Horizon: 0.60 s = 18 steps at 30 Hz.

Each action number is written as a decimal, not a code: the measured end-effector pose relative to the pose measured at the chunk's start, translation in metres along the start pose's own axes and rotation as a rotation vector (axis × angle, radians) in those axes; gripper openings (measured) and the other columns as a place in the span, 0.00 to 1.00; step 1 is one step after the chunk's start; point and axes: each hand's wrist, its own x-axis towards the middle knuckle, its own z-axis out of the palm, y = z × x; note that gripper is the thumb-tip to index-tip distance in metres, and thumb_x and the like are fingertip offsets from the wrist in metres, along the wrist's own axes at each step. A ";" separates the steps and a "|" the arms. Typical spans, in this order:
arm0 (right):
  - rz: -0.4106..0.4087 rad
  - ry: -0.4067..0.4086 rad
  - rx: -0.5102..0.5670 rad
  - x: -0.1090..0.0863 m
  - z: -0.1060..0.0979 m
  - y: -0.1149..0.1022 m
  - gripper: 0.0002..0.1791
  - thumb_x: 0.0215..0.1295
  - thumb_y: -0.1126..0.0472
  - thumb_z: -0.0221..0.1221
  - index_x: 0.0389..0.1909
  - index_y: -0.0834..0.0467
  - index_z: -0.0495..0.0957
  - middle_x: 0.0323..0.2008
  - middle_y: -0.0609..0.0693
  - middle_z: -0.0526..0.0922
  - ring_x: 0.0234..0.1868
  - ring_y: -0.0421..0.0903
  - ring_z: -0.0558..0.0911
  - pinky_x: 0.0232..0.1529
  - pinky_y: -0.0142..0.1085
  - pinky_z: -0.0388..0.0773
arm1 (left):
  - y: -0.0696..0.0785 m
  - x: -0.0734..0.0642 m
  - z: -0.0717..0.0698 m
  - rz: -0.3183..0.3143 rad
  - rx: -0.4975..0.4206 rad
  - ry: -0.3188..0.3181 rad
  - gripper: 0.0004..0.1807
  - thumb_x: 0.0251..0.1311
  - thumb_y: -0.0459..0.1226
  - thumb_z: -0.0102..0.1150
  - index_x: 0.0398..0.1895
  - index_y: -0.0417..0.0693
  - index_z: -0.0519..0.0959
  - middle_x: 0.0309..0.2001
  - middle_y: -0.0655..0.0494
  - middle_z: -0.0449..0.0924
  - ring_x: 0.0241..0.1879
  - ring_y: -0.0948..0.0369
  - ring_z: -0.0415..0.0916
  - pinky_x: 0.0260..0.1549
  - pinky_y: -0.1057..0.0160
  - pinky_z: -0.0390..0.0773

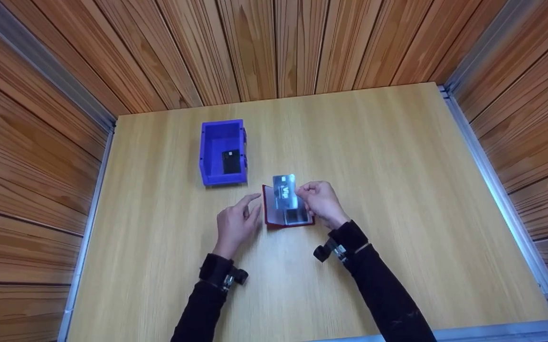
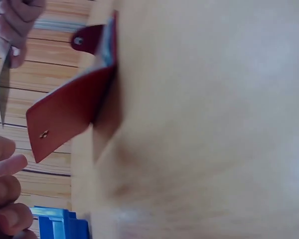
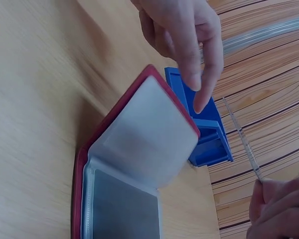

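Between thumb and fingers my right hand (image 1: 322, 202) pinches a bluish-silver card (image 1: 283, 191) marked "VIP" by its right edge. The card is held up above a red card holder (image 1: 265, 205) that lies spread apart on the table. Clear plastic sleeves (image 3: 144, 132) line the holder, and a dark card (image 3: 124, 206) shows in one of them. The holder's snap strap (image 2: 87, 40) sticks out on its far side in the left wrist view. My left hand (image 1: 236, 223) is at the holder's left edge, index finger and thumb extended, holding nothing.
A blue-purple bin (image 1: 222, 135) stands behind and to the left of the holder, with a black card (image 1: 231, 161) inside. The wooden table (image 1: 397, 190) has plank walls on the left, right and back, and metal rails (image 1: 497, 190) along its sides.
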 end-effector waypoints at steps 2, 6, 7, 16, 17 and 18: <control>-0.004 -0.004 0.007 0.000 0.000 -0.001 0.08 0.76 0.62 0.60 0.40 0.64 0.81 0.16 0.43 0.71 0.15 0.37 0.68 0.15 0.29 0.64 | 0.004 0.002 -0.001 -0.006 -0.054 0.028 0.11 0.70 0.43 0.64 0.52 0.55 0.87 0.15 0.69 0.61 0.15 0.68 0.55 0.22 0.65 0.56; -0.017 -0.018 0.024 -0.001 0.000 -0.002 0.08 0.75 0.62 0.60 0.38 0.63 0.81 0.15 0.43 0.71 0.14 0.37 0.68 0.14 0.28 0.63 | 0.011 0.008 -0.001 -0.048 -0.149 0.030 0.11 0.74 0.45 0.60 0.46 0.52 0.88 0.15 0.65 0.63 0.15 0.67 0.58 0.23 0.64 0.60; -0.025 -0.025 0.026 -0.002 0.001 -0.002 0.08 0.75 0.62 0.61 0.38 0.63 0.81 0.15 0.43 0.71 0.14 0.37 0.68 0.14 0.28 0.63 | 0.013 0.010 -0.001 -0.059 -0.174 0.023 0.12 0.75 0.45 0.58 0.44 0.51 0.88 0.15 0.63 0.67 0.16 0.67 0.60 0.24 0.64 0.62; -0.034 -0.031 0.003 -0.004 0.007 -0.006 0.08 0.75 0.61 0.61 0.38 0.62 0.81 0.13 0.43 0.70 0.13 0.36 0.66 0.13 0.28 0.63 | 0.030 0.020 0.000 -0.132 -0.341 -0.068 0.19 0.78 0.47 0.52 0.33 0.47 0.84 0.19 0.65 0.64 0.20 0.64 0.61 0.26 0.64 0.60; -0.030 -0.030 0.002 -0.005 0.008 -0.006 0.08 0.75 0.61 0.61 0.39 0.62 0.81 0.14 0.43 0.70 0.13 0.36 0.66 0.13 0.28 0.62 | 0.031 0.020 0.001 -0.132 -0.356 -0.079 0.19 0.78 0.47 0.53 0.33 0.46 0.84 0.18 0.66 0.63 0.21 0.64 0.60 0.26 0.65 0.59; -0.029 -0.033 0.002 -0.005 0.008 -0.006 0.08 0.75 0.61 0.61 0.39 0.62 0.81 0.14 0.43 0.70 0.13 0.36 0.66 0.13 0.28 0.62 | 0.032 0.020 0.002 -0.133 -0.372 -0.089 0.18 0.77 0.47 0.54 0.32 0.47 0.83 0.18 0.66 0.62 0.21 0.65 0.60 0.26 0.65 0.59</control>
